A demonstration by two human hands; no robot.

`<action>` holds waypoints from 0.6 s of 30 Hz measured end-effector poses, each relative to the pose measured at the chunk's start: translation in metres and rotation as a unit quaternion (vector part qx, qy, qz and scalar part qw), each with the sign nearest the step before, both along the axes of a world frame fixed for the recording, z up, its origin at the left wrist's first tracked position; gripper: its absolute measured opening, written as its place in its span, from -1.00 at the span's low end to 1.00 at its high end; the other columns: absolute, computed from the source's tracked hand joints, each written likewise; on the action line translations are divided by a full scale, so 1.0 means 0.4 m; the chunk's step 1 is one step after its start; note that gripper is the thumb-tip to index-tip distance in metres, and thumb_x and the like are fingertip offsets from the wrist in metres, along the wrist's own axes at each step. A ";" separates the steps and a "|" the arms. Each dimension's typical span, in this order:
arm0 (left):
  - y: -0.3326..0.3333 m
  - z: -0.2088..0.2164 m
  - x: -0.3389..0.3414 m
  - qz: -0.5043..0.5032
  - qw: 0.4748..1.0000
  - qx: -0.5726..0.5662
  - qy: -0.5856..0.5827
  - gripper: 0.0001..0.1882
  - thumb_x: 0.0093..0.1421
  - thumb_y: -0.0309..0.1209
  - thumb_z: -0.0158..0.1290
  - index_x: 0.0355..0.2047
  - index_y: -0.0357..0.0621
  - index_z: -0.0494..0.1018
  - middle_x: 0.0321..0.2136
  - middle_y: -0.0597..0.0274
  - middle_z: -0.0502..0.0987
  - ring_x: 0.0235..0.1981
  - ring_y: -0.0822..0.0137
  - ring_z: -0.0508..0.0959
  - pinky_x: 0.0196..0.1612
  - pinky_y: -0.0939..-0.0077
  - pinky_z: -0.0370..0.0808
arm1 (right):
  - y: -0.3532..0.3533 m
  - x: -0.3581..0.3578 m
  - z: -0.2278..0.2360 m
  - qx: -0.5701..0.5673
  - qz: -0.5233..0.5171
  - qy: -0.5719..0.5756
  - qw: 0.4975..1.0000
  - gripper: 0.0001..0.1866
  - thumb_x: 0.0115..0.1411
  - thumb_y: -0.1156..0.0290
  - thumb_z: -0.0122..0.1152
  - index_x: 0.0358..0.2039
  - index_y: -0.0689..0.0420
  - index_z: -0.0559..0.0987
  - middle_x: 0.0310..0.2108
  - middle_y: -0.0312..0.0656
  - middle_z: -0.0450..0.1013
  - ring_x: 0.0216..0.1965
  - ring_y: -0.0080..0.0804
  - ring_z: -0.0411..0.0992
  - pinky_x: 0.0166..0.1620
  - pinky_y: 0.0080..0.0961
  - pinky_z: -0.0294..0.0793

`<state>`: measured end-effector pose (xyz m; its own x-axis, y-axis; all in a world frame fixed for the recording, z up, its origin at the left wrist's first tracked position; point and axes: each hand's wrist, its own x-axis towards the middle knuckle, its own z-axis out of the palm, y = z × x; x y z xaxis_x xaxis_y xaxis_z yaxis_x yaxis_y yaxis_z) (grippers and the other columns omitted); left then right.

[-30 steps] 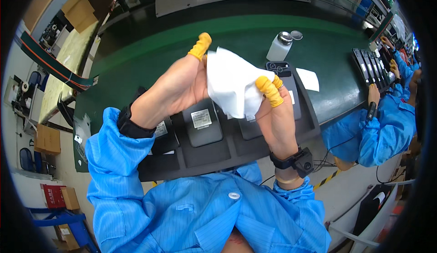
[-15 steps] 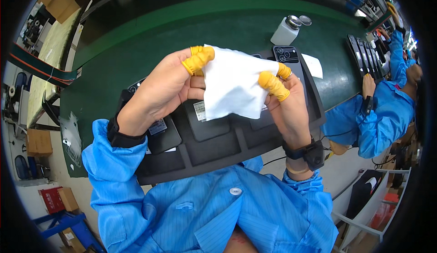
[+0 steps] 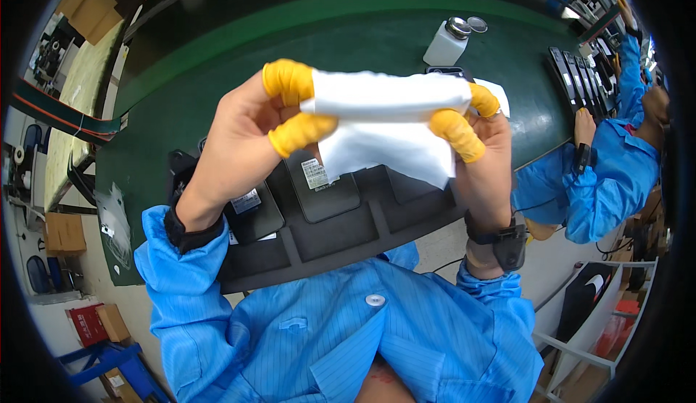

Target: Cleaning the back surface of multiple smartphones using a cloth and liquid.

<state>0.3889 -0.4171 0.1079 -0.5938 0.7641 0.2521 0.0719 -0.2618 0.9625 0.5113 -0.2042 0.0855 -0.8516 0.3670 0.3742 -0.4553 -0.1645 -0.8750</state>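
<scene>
A white cloth is stretched between my hands, its upper part folded over and its lower part hanging loose. My left hand pinches its left end between thumb and forefinger, both in yellow finger cots. At the right end, my right hand grips it the same way, also with yellow cots. Below the cloth lies a black compartment tray holding several dark phones. One phone with a white label shows under the cloth, and another phone lies beneath my left wrist. The cloth and my hands hide the tray's far part.
A white dispenser bottle with its metal lid flipped up stands on the green table, beyond my right hand. To the right, a co-worker in blue sits by a row of phones. A clear plastic bag hangs at the left edge.
The cloth was spread out and hanging; its top is now folded over and pulled taut. Both hands have turned, and my left hand has moved slightly left.
</scene>
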 end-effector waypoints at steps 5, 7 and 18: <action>-0.014 0.067 0.017 0.006 0.953 -0.007 0.304 -0.95 0.00 -0.59 0.18 -0.47 -0.25 0.60 -0.28 -0.03 0.54 -0.28 0.22 0.55 -0.20 0.44 0.49 | 0.051 0.040 0.000 -0.043 0.122 0.007 0.992 -0.72 0.16 0.49 0.23 -0.13 0.31 0.51 -0.18 -0.10 0.50 -0.13 -0.38 0.48 -0.02 -0.43 0.45; -0.014 0.073 0.027 0.039 0.924 -0.003 0.382 -0.90 0.06 -0.47 0.15 -0.45 -0.22 0.61 -0.29 -0.02 0.54 -0.28 0.23 0.54 -0.21 0.42 0.47 | 0.061 0.031 0.018 -0.002 0.222 0.091 0.971 -0.65 0.14 0.38 0.26 -0.14 0.34 0.50 -0.13 -0.03 0.47 -0.08 -0.28 0.45 0.04 -0.34 0.40; 0.028 0.044 0.072 0.047 0.995 0.030 0.079 -0.63 0.05 -0.52 0.20 -0.21 -0.15 0.25 -0.31 0.11 0.39 -0.29 0.39 0.42 -0.24 0.54 0.43 | -0.044 0.030 0.019 0.031 -0.023 0.067 0.997 -0.56 -0.07 0.64 0.41 -0.18 0.19 0.43 -0.31 -0.21 0.42 -0.21 -0.45 0.43 -0.10 -0.52 0.43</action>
